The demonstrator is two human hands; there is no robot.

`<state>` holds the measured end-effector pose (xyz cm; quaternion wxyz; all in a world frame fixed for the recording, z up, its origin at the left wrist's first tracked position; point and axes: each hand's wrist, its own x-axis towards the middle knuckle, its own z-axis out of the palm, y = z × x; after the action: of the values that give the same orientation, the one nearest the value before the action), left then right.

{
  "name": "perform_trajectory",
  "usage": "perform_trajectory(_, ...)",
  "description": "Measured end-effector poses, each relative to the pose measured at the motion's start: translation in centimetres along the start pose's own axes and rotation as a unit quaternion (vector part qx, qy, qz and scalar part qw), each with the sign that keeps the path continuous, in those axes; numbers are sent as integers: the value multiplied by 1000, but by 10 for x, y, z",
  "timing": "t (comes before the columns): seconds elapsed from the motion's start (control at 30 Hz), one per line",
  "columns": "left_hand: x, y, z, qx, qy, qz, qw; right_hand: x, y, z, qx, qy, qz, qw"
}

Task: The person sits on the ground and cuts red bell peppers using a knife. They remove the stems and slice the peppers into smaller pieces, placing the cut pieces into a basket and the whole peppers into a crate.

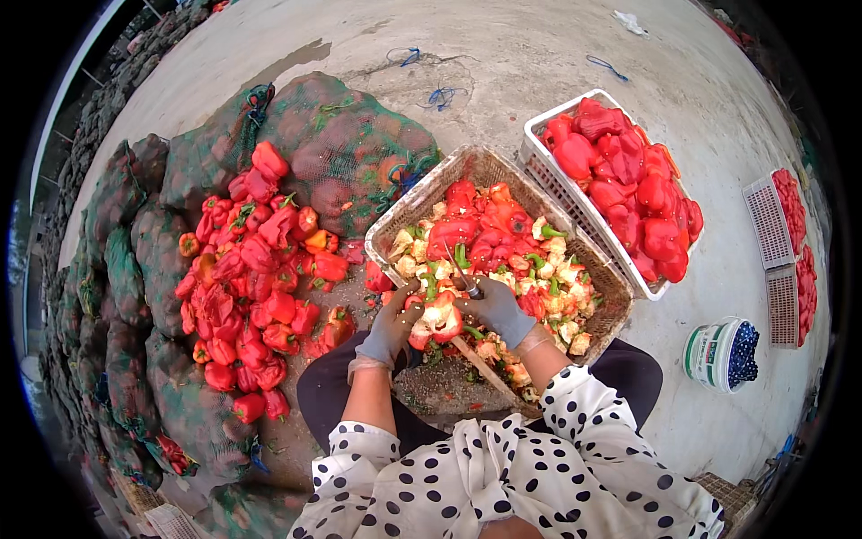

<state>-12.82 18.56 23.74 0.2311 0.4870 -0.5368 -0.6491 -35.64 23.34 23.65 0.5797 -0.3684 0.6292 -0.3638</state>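
My left hand, in a grey glove, holds a red bell pepper cut open at the top, with its pale inside and part of the green stem showing. My right hand, gloved too, grips a small knife with its blade pointing up and left, and its fingers are close beside the pepper. Both hands are above the near side of a worn plastic crate. In that crate lie red pepper pieces and pale seed cores with green stems.
A white crate heaped with red peppers stands right of the worn crate. On my left are a pile of peppers and green mesh sacks. A white bucket with dotted cloth and more crates stand farther right.
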Motion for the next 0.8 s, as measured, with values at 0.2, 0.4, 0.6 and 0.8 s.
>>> perform_trajectory(0.2, 7, -27, 15, -99, 190, -21, 977, 24, -25, 37, -235, -87, -89, 964)
perform_trajectory(0.4, 31, -64, 21, -178, 240, -12, 954, 16, -4, 37, -164, -26, -127, 978)
perform_trajectory(0.6, 32, -54, 23, -189, 266, 1, 945, -6, 37, -3, -37, -16, 116, 992)
perform_trajectory(0.8, 17, -30, 49, 163, 309, 120, 929, 50, -67, 25, -318, -134, -16, 939)
